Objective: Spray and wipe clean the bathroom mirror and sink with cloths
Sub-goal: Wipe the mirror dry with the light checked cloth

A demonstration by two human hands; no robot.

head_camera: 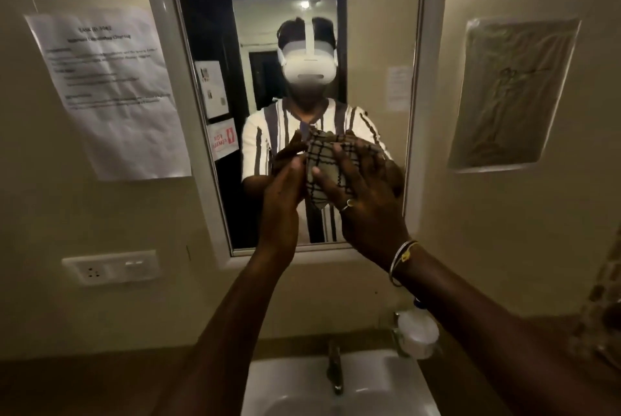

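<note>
From the head camera, the mirror [369,29] stands upright in a pale frame that fills the middle of the wall. Its lower edge sits just above the sink [265,378]. A printed notice [111,93] hangs close against the frame's left side, and a crinkled sheet [514,93] hangs a little apart on the right. Bare glass lies open above and to the left of the hands, while the lower right corner of the glass is covered by them. A socket plate [111,267] sits on the wall below the notice, well to the left.

The cloth [324,167] is held up in front of the lower right part of the mirror, between both hands. I cannot tell whether it touches the glass. It is bunched into a wad, pale with thin dark check lines. The wad is taller than it is wide, so its long axis runs up and down, and a narrow tail points down toward the sink.

The right hand [366,200] grips the cloth, with its fingers spread and curved over the front. The left hand [285,187] meets the cloth's left edge with raised fingers, but I cannot tell whether it pinches the cloth or only touches it.

Below, a tap [334,372] stands at the back of the sink. A translucent spray bottle [418,331] stands at the sink's back right corner, partly behind the right forearm.
</note>
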